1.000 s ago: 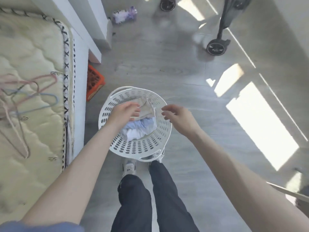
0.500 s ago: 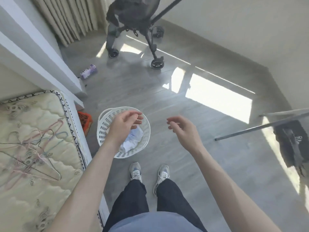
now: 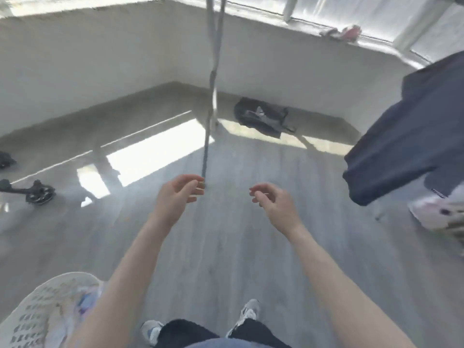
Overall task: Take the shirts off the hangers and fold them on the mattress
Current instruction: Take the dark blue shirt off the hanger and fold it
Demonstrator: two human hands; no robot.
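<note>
A single wide-angle view looks from the person's head, forward and down over the grey plank floor (image 3: pixel 226 259) toward the white wall (image 3: pixel 100 71) and the bright window ledge (image 3: pixel 313 26) at the top edge. It sits close above the body. The grey sneakers (image 3: pixel 248 312) lie at the bottom edge, and the left hand (image 3: pixel 175 197) and right hand (image 3: pixel 273 204) reach mid-frame. The white perforated plastic basket (image 3: pixel 37 310) fills the bottom left corner. Straight lines bow toward the edges, and the picture is blurred.

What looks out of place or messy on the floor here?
A crumpled black fabric item, garment or bag I cannot tell, lies loose on the grey floor by the far wall. The dark navy shirt hangs at the right. Nothing looks spilled or broken.
</note>
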